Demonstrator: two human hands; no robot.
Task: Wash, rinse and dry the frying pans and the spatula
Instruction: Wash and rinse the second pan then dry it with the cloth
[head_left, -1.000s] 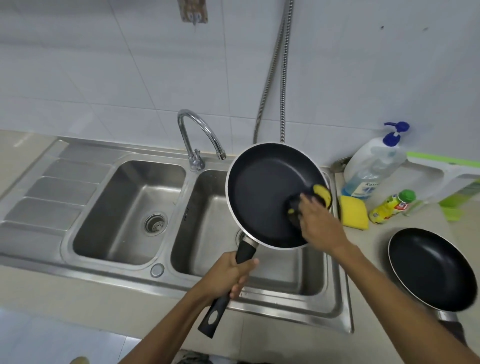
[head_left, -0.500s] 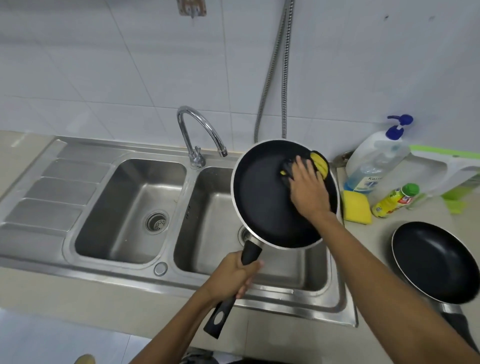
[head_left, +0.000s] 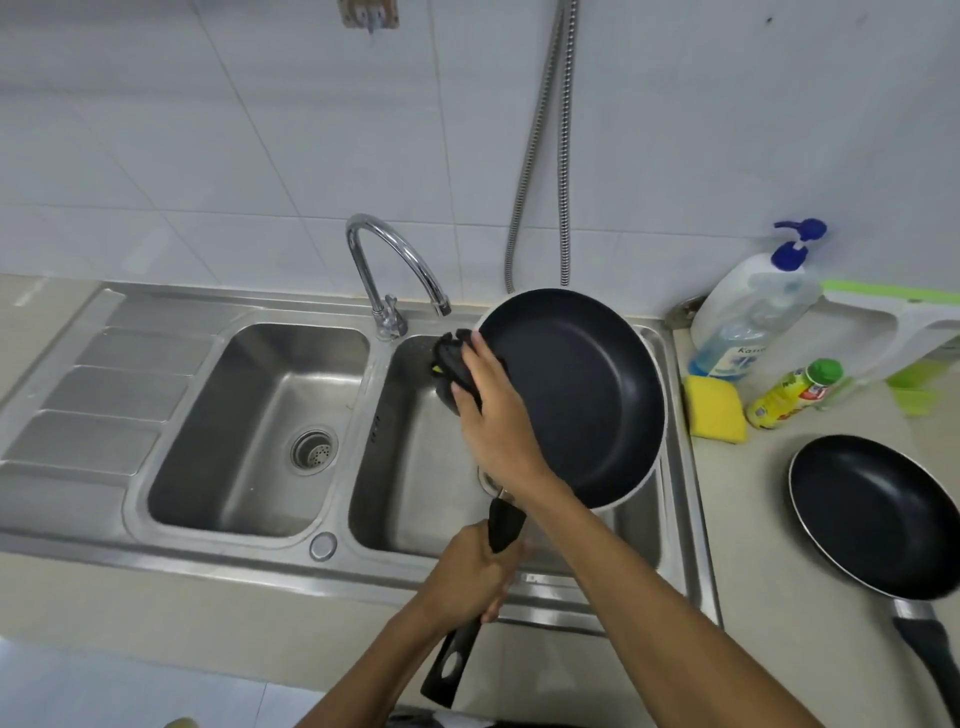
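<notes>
While the left hand (head_left: 470, 569) wraps tightly around the black handle (head_left: 475, 603) low in the centre of the frame, the frying pan (head_left: 576, 395) it carries tilts above the right basin (head_left: 415, 467) of the steel double sink (head_left: 156, 545), its dark inside facing the camera. The right hand (head_left: 496, 415) crosses over the pan's left rim, fingers closed on a dark scouring sponge (head_left: 452, 358) with a sliver of yellow showing, pressed at the rim's upper left edge. At the lower right, a second frying pan (head_left: 878, 514) lies on the counter (head_left: 769, 597), well apart from the sink. Farther back on the right sit a yellow sponge (head_left: 714, 408), a small yellow bottle (head_left: 795, 395) lying down, and a pump bottle (head_left: 748, 312). The tap (head_left: 389, 275) arches behind the basins.
</notes>
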